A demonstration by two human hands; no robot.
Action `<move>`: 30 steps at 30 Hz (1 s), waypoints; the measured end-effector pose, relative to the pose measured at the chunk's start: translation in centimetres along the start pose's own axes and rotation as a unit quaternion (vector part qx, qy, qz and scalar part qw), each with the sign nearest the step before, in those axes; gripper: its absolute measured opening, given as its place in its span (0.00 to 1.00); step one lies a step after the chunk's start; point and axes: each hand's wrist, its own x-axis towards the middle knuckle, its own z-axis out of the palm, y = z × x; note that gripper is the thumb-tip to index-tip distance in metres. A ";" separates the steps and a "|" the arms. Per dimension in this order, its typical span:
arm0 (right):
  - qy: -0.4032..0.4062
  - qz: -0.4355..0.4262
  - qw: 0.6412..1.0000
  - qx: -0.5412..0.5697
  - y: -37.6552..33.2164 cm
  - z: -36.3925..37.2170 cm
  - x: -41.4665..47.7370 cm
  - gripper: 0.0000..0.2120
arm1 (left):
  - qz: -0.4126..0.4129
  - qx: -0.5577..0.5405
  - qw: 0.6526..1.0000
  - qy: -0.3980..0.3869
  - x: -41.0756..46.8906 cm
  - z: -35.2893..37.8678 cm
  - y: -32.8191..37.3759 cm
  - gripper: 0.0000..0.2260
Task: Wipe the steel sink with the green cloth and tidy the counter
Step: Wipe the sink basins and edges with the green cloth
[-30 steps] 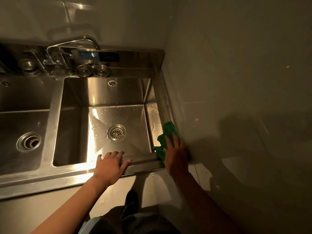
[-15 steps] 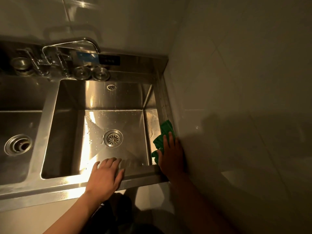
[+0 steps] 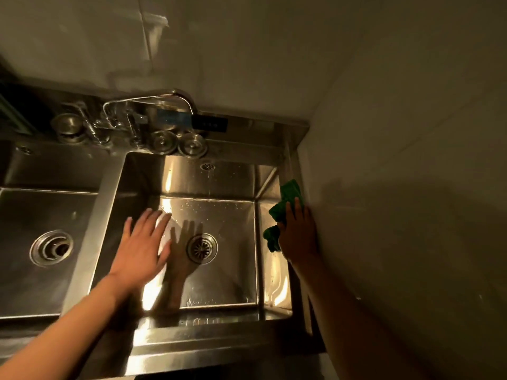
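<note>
- Head view looked down into a steel sink with two basins, fitted into a corner with a pale wall on its right.
- The left hand hung over the right basin, palm down, fingers straight and spread, holding nothing. Its outline was blurred, and whether it touched the steel could not be told.
- The left forearm came in from the near left, across the sink's near rim.
- The hand's shadow lay on the basin floor, just left of the drain strainer.
- The right hand lay flat on the green cloth, fingers stretched out and close together, pressing it onto the sink's right rim, hard beside the wall.
- The right forearm ran along the wall from the near right.
- The green cloth was bunched. One part showed beyond the fingertips on the far side, and another drooped over the rim's inner edge, left of the hand.
- The right basin held scattered water drops on its floor, with the drain strainer near the middle and a small overflow grille on its far wall.
- The left basin was dimmer, with its own drain.
- On the far ledge stood a tap with its spout curving right. Two round steel lids sat side by side just right of its base, and a steel cup sat to its left.
</note>
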 end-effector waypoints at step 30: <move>0.106 0.070 0.988 0.091 -1.8 -3.3 15.5 0.25 | -0.116 -0.061 0.989 0.068 5.5 -0.2 -6.9 0.38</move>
